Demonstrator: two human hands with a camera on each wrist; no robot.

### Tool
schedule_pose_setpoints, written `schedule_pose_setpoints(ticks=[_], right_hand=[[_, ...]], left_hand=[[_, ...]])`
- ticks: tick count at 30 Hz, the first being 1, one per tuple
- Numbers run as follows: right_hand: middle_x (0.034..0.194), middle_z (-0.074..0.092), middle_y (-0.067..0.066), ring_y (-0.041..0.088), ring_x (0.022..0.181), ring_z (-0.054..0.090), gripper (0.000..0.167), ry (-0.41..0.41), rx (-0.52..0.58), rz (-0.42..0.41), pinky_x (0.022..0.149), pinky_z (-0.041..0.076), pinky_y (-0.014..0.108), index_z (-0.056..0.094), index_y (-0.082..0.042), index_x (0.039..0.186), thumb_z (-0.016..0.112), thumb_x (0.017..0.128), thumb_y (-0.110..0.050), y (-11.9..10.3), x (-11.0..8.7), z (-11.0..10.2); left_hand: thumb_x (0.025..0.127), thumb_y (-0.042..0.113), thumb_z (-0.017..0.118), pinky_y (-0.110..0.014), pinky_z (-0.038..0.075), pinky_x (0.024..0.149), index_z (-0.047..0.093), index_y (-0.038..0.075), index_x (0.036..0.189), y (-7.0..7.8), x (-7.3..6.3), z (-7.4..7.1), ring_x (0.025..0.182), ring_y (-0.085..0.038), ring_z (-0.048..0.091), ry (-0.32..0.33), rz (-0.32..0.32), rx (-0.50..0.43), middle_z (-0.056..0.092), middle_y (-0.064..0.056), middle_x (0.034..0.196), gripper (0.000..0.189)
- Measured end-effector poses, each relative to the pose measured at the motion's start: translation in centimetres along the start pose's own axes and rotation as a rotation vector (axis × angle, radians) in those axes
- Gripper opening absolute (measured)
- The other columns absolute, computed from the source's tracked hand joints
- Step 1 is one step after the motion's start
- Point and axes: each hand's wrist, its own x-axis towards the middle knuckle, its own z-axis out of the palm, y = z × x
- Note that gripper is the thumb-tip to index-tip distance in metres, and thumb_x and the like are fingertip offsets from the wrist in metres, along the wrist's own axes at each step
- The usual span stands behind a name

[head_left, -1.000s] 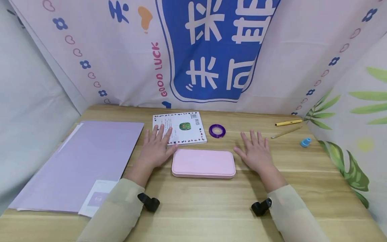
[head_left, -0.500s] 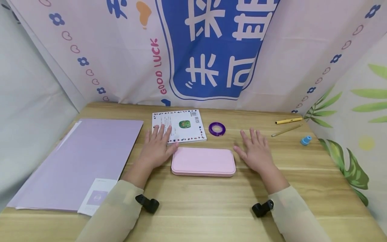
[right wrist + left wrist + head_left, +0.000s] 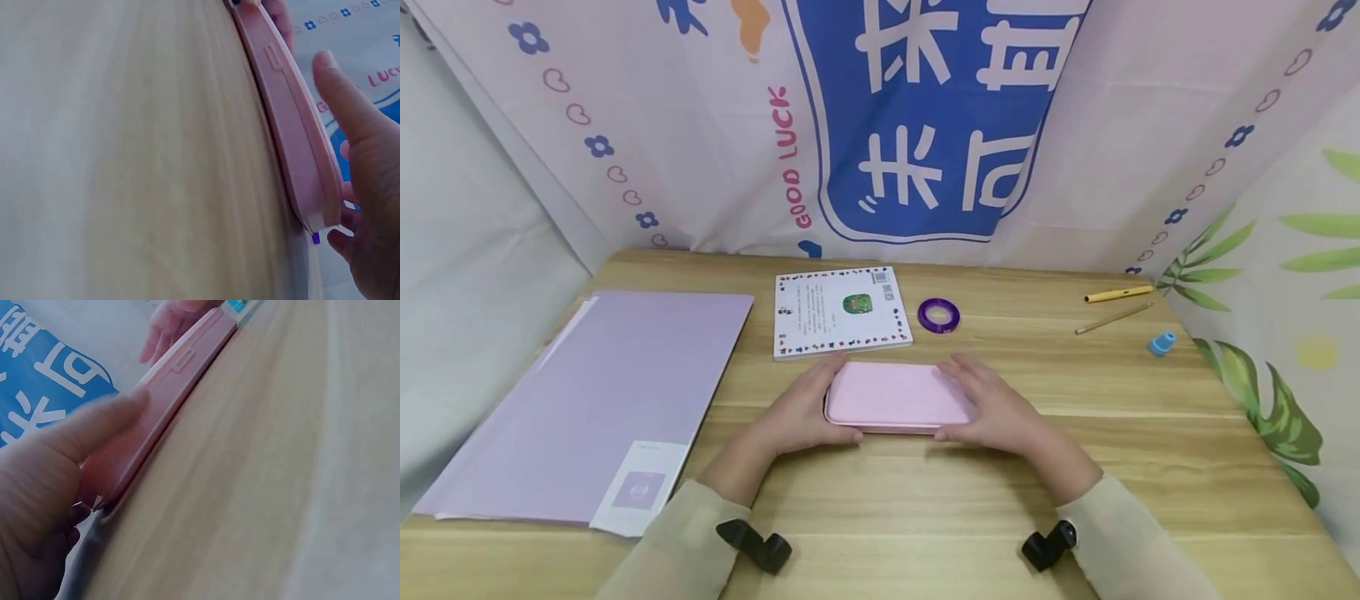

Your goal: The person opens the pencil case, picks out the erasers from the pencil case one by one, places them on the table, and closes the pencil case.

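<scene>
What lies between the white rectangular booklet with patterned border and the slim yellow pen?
A flat purple ring, nearer the booklet; from the ring to the pen, bare wood-grain tabletop. Head view shows it.

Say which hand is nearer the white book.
Left: the left hand is just short of the white book, at the left end of the pink case; the right hand is farther off, at the case's right end.

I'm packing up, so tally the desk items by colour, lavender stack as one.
Purple: 2 (large flat lavender stack, round purple ring)
Pink: 1 (rectangular pink case)
White: 2 (rectangular white book, flat white card)
Yellow: 1 (slim yellow pen-shaped tool)
Tan: 1 (thin tan pencil)
Blue: 1 (small blue bottle-shaped piece)
Total: 8
</scene>
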Motion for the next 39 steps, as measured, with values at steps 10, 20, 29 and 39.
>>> schedule_pose_setpoints(ticks=[10, 20, 29, 39], right_hand=[[0.158, 0.033, 0.016, 0.042, 0.145, 0.029, 0.089, -0.021, -0.106, -0.060, 0.115, 0.030, 0.060, 0.043, -0.027, 0.149, 0.074, 0.073, -0.063, -0.2, 0.6, 0.3], [0.156, 0.036, 0.017, 0.043, 0.145, 0.029, 0.087, -0.042, -0.090, -0.039, 0.115, 0.029, 0.061, 0.047, -0.026, 0.146, 0.075, 0.073, -0.063, -0.1, 0.7, -0.4], [0.151, 0.044, 0.018, 0.044, 0.139, 0.038, 0.077, -0.071, -0.036, -0.053, 0.112, 0.033, 0.062, 0.053, -0.025, 0.142, 0.075, 0.076, -0.056, -0.6, 1.2, -1.5], [0.114, 0.069, 0.010, 0.024, 0.102, 0.063, 0.041, 0.030, 0.253, 0.088, 0.088, 0.054, 0.042, 0.067, -0.013, 0.121, 0.063, 0.093, -0.042, -0.3, 2.5, -4.6]], left_hand=[[0.067, 0.038, 0.089, -0.051, 0.028, 0.119, 0.027, 0.003, 0.153, 0.2, 0.4, 0.2, 0.145, -0.037, 0.031, 0.002, -0.009, 0.002, 0.032, -0.020, 0.157, 0.112], [0.068, 0.035, 0.089, -0.050, 0.027, 0.120, 0.027, 0.005, 0.153, 0.3, 0.4, 0.4, 0.145, -0.036, 0.031, -0.010, -0.019, -0.009, 0.032, -0.019, 0.157, 0.110], [0.066, 0.034, 0.090, -0.054, 0.027, 0.119, 0.022, 0.006, 0.155, 0.0, 0.0, 0.2, 0.145, -0.037, 0.031, -0.003, -0.024, -0.057, 0.030, -0.020, 0.158, 0.116], [0.062, 0.039, 0.093, -0.051, 0.022, 0.121, -0.007, 0.005, 0.157, -0.1, -0.3, 0.2, 0.148, -0.038, 0.024, 0.007, -0.066, -0.097, 0.021, -0.024, 0.160, 0.142]])
